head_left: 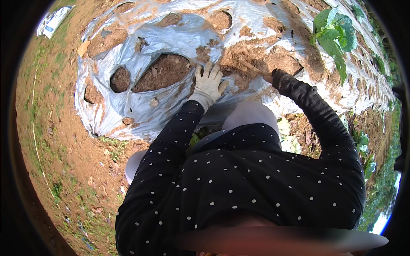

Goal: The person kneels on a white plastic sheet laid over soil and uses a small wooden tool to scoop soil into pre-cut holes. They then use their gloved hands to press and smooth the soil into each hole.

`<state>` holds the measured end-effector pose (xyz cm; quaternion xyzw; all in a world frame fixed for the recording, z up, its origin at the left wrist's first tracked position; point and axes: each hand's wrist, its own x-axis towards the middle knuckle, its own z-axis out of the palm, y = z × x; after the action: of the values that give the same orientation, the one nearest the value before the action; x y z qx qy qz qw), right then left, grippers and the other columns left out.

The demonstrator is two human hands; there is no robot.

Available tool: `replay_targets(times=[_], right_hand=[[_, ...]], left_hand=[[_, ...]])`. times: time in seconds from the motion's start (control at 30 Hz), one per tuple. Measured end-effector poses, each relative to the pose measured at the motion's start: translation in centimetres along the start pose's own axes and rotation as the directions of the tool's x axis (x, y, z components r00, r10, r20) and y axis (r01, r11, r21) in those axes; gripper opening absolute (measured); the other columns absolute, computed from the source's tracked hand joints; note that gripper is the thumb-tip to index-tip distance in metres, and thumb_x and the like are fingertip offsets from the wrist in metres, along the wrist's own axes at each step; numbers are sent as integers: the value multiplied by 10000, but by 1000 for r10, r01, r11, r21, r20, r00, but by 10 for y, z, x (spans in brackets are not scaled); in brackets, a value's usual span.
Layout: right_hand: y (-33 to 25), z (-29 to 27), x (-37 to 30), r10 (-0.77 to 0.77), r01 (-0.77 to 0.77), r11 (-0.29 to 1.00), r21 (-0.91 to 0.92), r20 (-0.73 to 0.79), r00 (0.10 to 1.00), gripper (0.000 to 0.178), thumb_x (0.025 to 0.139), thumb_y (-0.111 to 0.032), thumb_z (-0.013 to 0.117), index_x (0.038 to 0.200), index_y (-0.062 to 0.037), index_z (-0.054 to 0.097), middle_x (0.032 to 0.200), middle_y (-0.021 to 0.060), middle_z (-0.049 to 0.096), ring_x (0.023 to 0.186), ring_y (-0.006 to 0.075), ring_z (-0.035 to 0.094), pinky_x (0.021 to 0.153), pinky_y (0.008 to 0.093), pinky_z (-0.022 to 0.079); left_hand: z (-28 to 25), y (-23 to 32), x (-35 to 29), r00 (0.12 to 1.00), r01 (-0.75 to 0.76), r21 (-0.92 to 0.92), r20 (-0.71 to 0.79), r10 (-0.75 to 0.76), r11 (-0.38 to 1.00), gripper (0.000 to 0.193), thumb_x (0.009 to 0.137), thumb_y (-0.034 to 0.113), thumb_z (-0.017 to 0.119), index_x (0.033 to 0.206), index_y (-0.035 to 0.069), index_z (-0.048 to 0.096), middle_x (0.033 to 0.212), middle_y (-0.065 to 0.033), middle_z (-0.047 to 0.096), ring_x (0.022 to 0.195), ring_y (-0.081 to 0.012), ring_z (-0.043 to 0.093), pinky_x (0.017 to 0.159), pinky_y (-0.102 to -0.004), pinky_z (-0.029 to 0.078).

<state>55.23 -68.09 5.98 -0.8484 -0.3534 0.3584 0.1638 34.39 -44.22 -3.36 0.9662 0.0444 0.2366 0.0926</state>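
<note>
My left hand point(208, 84), in a pale work glove, lies with fingers spread on silvery plastic mulch film point(171, 36). Just left of it, a large torn hole shows bare brown soil point(166, 71). My right hand point(268, 78), mostly hidden at the end of a dark knitted sleeve, is closed on a thin, brown, stick-like tool point(252, 67). The tool points left over loose soil on the film; what kind it is cannot be made out. Beside my right hand, another opening point(284, 62) in the film exposes soil.
A leafy cabbage-like plant point(335, 36) grows at the upper right. Several more soil-filled holes dot the film-covered bed. My bent knee point(252, 115) is against the bed's near edge. A white sack point(55, 21) lies far left on bare, weedy ground point(55, 128).
</note>
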Motion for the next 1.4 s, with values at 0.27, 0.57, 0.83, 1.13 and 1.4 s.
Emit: replay_targets(times=[0.27, 0.57, 0.83, 1.13, 1.4], right_hand=[[31, 81, 132, -453, 422, 822, -382, 11, 892, 632, 954, -337, 512, 1491, -152, 235, 754, 181, 650, 723, 319, 645, 672, 421, 492], [2, -25, 34, -141, 197, 814, -547, 145, 979, 456, 889, -223, 602, 1338, -157, 557, 807, 201, 641, 728, 360, 637, 642, 455, 497], [-6, -49, 45, -408, 439, 530, -726, 236, 882, 430, 896, -239, 604, 1316, -154, 567, 808, 195, 634, 738, 368, 636, 644, 455, 497], [-10, 21, 6, -193, 165, 877, -451, -15, 981, 255, 881, -289, 641, 934, -42, 677, 719, 205, 620, 728, 380, 637, 655, 447, 496], [-22, -48, 22, -423, 396, 587, -706, 150, 894, 297, 869, -279, 658, 1128, -145, 709, 697, 156, 626, 658, 312, 615, 642, 394, 493]], left_hand=[[2, 3, -2, 999, 33, 36, 26, -34, 999, 425, 872, 466, 585, 1100, 111, 634, 1306, -88, 548, 1336, -346, 377, 1063, -615, 243], [0, 2, -2, 997, 41, -5, 69, -40, 999, 449, 890, 481, 561, 1183, 145, 616, 1356, -93, 515, 1362, -324, 356, 1080, -600, 218], [-30, -86, -29, 599, 759, 65, -459, -656, 647, 267, 898, 292, 594, 1116, 144, 638, 1299, -118, 518, 1246, -353, 445, 1015, -530, 321], [-62, -142, -40, 286, 958, 83, -241, -927, 274, 387, 901, 274, 579, 1264, 144, 554, 1305, -168, 530, 1221, -367, 478, 998, -490, 387], [-75, -156, -44, 423, 887, -98, -221, -879, 452, 315, 906, 233, 622, 1147, 31, 619, 1183, -200, 591, 1102, -381, 558, 940, -453, 441]])
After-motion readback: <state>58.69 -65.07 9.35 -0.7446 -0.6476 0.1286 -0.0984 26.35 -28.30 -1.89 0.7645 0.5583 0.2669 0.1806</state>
